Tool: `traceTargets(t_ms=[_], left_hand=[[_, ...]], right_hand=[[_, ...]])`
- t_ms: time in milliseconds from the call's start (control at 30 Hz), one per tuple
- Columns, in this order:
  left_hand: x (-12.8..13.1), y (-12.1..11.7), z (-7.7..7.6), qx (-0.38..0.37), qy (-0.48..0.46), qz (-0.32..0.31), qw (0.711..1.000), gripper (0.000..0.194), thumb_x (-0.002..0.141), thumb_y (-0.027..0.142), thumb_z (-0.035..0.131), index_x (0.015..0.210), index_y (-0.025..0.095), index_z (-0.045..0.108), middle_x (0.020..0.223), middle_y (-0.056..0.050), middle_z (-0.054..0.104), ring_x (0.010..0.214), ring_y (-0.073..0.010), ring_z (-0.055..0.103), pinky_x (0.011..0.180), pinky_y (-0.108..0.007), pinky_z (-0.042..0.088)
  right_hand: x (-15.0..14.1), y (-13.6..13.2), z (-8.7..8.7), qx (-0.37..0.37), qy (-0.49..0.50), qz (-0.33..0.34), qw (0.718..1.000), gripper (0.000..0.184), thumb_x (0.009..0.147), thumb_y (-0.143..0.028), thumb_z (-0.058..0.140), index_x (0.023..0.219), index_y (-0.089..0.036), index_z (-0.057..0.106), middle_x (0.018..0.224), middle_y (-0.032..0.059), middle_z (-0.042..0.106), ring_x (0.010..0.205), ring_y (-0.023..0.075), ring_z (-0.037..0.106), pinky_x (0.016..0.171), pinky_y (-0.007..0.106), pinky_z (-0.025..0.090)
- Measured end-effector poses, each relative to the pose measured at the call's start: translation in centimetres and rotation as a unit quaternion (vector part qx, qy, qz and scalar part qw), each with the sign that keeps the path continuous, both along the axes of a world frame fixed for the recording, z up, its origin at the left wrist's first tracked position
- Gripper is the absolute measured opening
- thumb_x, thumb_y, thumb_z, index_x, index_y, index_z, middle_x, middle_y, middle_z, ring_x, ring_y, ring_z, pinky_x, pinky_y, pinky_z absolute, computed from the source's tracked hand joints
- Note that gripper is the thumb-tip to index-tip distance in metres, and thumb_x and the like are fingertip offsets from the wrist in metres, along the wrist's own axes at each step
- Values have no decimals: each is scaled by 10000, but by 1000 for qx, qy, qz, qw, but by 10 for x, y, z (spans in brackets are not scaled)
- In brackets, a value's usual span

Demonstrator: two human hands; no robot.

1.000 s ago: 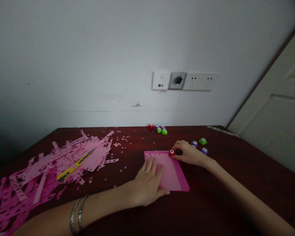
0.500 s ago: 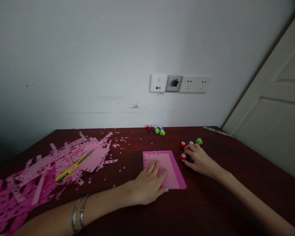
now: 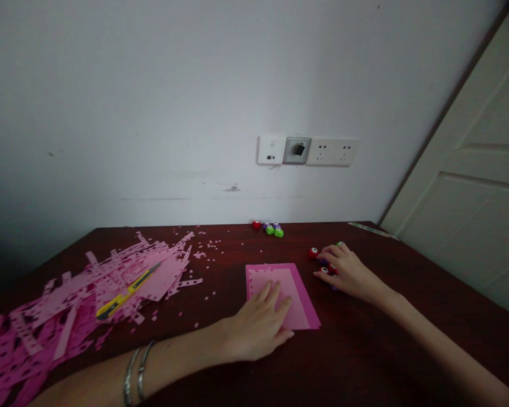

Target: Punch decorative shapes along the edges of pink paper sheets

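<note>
My left hand [image 3: 261, 328] lies flat, fingers spread, on a light pink sheet [image 3: 294, 308]. Small notches run along that sheet's left and top edges, and a darker pink sheet [image 3: 307, 305] shows beneath it. My right hand [image 3: 350, 271] reaches over a group of small craft punches, fingers apart and curved. A red punch [image 3: 323, 271] sits between its thumb and fingers; whether it is gripped I cannot tell. Just left of the fingertips stands another red punch [image 3: 313, 253]. A green punch [image 3: 340, 243] and a purple one are partly hidden by the hand.
Pink paper scraps [image 3: 68, 316] are heaped at the left, with a yellow utility knife [image 3: 127, 293] on top. Tiny paper cutouts [image 3: 200, 254] are scattered nearby. Several punches [image 3: 270, 229] stand by the wall, below the sockets [image 3: 331, 152]. A thin strip [image 3: 373, 230] lies at the back right.
My right hand has shifted slightly over the punches, and the near red punch has moved right, between thumb and fingers. My left hand stays on the sheet. The view has tilted a little.
</note>
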State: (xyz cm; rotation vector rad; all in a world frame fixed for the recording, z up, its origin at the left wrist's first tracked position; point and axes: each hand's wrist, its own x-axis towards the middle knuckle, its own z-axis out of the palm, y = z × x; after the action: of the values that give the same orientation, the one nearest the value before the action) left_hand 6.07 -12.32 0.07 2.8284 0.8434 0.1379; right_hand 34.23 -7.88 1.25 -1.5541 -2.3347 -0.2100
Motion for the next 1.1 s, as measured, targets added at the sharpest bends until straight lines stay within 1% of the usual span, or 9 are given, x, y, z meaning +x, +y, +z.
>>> traceTargets(t_ms=[133, 233, 300, 400, 533, 700, 900, 1033, 1100], left_hand=[[2, 19, 15, 27, -66, 24, 997, 485, 878, 402, 363, 1262, 113, 430, 1318, -152, 401, 1244, -272, 325, 1019, -386, 280], [0, 63, 21, 29, -120, 78, 989, 325, 846, 290, 416, 1064, 114, 580, 1100, -116, 556, 1046, -216, 496, 904, -328, 396], [-2, 102, 20, 46, -160, 133, 977, 294, 823, 270, 450, 989, 94, 618, 993, -117, 601, 950, -212, 540, 874, -331, 405], [-4, 156, 12, -5, -176, 190, 966, 239, 776, 201, 491, 867, 73, 670, 861, -115, 655, 796, -196, 589, 765, -292, 437], [3, 197, -3, -66, -208, 214, 952, 225, 747, 160, 500, 821, 62, 690, 847, -102, 682, 780, -173, 604, 750, -244, 429], [22, 211, -16, -85, -227, 192, 951, 228, 736, 163, 511, 813, 52, 694, 820, -108, 685, 743, -163, 601, 727, -233, 423], [30, 217, -23, -86, -239, 165, 953, 226, 737, 163, 491, 779, 81, 697, 759, -68, 677, 694, -150, 580, 700, -234, 412], [28, 215, -24, -99, -247, 171, 949, 225, 743, 179, 498, 798, 85, 695, 781, -60, 678, 711, -150, 580, 727, -240, 412], [26, 212, -21, -106, -261, 170, 944, 223, 749, 189, 510, 815, 80, 693, 815, -70, 680, 742, -153, 585, 746, -240, 412]], right_hand=[[-25, 24, 20, -22, 75, 25, 997, 237, 805, -305, 509, 965, -164, 611, 936, 96, 621, 871, 210, 567, 785, 323, 431], [-48, 54, 26, -63, 116, -10, 991, 216, 798, -274, 507, 942, -163, 624, 806, 68, 653, 718, 180, 597, 672, 274, 436], [-61, 76, 24, -75, 127, -36, 988, 188, 777, -255, 530, 894, -161, 643, 801, 75, 666, 735, 187, 610, 677, 264, 428], [-73, 103, 14, -74, 125, -99, 984, 173, 770, -227, 530, 854, -145, 657, 833, 110, 675, 801, 215, 620, 693, 268, 420], [-75, 128, -5, -89, 126, -152, 976, 191, 759, -268, 569, 868, -134, 650, 868, 129, 672, 824, 224, 624, 675, 263, 425], [-70, 147, -22, -110, 139, -153, 972, 269, 731, -354, 618, 889, -138, 641, 869, 111, 668, 794, 205, 622, 652, 252, 427], [-62, 161, -33, -115, 165, -137, 970, 246, 728, -318, 629, 902, -144, 639, 875, 95, 665, 788, 190, 613, 679, 252, 435], [-59, 160, -34, -109, 173, -127, 971, 223, 736, -289, 626, 897, -134, 631, 862, 89, 660, 782, 178, 606, 688, 249, 445], [-60, 156, -30, -115, 187, -111, 969, 221, 748, -286, 612, 897, -122, 622, 837, 84, 652, 713, 161, 600, 630, 240, 454]])
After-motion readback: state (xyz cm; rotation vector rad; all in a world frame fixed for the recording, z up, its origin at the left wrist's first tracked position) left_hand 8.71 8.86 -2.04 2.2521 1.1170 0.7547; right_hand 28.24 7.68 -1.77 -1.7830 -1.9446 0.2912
